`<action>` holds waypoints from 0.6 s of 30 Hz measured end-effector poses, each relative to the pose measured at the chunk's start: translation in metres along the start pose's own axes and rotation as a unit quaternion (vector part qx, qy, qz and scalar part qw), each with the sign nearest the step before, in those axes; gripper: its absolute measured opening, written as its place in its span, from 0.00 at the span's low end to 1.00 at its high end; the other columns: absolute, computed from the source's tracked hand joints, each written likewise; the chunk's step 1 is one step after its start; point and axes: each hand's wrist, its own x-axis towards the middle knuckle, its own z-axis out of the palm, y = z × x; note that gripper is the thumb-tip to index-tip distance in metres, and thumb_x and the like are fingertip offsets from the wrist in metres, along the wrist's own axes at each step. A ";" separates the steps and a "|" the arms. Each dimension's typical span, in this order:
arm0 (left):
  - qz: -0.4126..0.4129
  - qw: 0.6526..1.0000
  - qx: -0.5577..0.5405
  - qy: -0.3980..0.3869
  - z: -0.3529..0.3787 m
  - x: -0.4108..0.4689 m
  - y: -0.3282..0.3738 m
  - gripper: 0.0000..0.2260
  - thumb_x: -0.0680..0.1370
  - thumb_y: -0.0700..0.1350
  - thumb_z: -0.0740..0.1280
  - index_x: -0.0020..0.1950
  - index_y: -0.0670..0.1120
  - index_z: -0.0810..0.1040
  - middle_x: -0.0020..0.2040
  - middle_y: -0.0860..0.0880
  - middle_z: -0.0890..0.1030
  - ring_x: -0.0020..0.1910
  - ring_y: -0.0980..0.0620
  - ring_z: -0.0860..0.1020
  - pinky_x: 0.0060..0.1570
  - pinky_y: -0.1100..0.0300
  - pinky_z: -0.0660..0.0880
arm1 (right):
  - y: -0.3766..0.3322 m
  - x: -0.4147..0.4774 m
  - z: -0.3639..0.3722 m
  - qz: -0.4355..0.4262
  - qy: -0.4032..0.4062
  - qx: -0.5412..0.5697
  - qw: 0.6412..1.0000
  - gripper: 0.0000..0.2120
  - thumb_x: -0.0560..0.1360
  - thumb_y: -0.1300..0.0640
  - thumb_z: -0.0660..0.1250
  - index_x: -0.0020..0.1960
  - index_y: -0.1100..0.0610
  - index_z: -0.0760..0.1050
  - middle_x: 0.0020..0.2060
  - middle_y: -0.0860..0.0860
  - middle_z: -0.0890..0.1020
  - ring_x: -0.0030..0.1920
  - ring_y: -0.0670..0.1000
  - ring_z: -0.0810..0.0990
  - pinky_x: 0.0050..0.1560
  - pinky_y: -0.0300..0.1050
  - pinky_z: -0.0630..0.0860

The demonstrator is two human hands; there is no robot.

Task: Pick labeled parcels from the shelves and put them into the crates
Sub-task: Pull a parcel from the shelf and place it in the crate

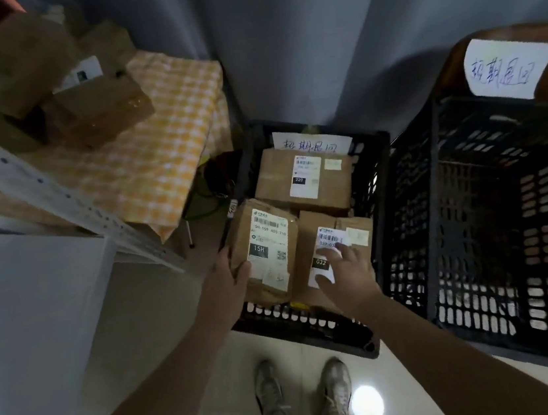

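A black slatted crate [376,167] on the floor holds three labeled cardboard parcels. The parcel marked 220 [279,179] lies at the back. My left hand [231,274] grips the near left corner of the parcel marked 15H [266,239], thumb on its top face. My right hand [346,271] hovers with spread, straight fingers over the label of the parcel marked 032 [307,234]; whether it touches is unclear. More brown parcels [94,108] sit on the shelf at upper left.
A second, larger black crate [438,208] stands at the right, with a handwritten paper sign [507,68] behind it. A yellow checked cloth [168,144] covers the shelf, whose white metal rail [57,196] juts toward me. My shoes [302,397] stand on glossy tiles.
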 end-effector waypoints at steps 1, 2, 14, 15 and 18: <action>0.000 1.000 0.025 -0.004 0.009 0.011 -0.009 0.25 0.78 0.60 0.56 0.71 0.48 0.64 0.58 0.47 0.77 0.52 0.49 0.78 0.49 0.48 0.78 | 0.006 0.011 0.005 0.000 -0.002 -0.030 1.000 0.25 0.80 0.48 0.59 0.75 0.47 0.58 0.77 0.52 0.54 0.76 0.57 0.48 0.75 0.59 0.47; 0.002 0.999 0.043 -0.007 0.019 0.021 -0.020 0.28 0.77 0.63 0.54 0.71 0.48 0.63 0.60 0.46 0.76 0.53 0.48 0.78 0.49 0.47 0.78 | 0.010 0.022 0.010 0.000 -0.004 -0.053 0.999 0.25 0.80 0.47 0.58 0.76 0.46 0.56 0.78 0.51 0.50 0.77 0.57 0.43 0.75 0.62 0.43; -0.076 0.997 -0.023 -0.002 0.090 0.112 -0.051 0.17 0.83 0.46 0.54 0.70 0.40 0.62 0.57 0.45 0.73 0.53 0.47 0.73 0.45 0.63 0.66 | 0.034 0.131 0.044 -0.049 0.091 -0.203 0.974 0.34 0.77 0.32 0.47 0.78 0.46 0.43 0.78 0.54 0.49 0.77 0.59 0.44 0.71 0.70 0.36; -0.080 0.996 -0.040 0.004 0.094 0.119 -0.049 0.17 0.83 0.45 0.54 0.71 0.41 0.61 0.58 0.45 0.72 0.53 0.47 0.73 0.46 0.63 0.66 | 0.037 0.136 0.047 -0.058 0.104 -0.200 0.972 0.35 0.76 0.32 0.47 0.78 0.47 0.46 0.77 0.55 0.52 0.77 0.59 0.47 0.72 0.68 0.38; -0.074 0.994 -0.074 0.011 0.108 0.136 -0.052 0.21 0.83 0.43 0.56 0.75 0.45 0.57 0.66 0.43 0.71 0.61 0.46 0.73 0.54 0.57 0.71 | 0.047 0.142 0.056 -0.091 0.169 -0.170 0.967 0.36 0.73 0.31 0.52 0.75 0.51 0.59 0.72 0.57 0.66 0.73 0.59 0.60 0.73 0.66 0.46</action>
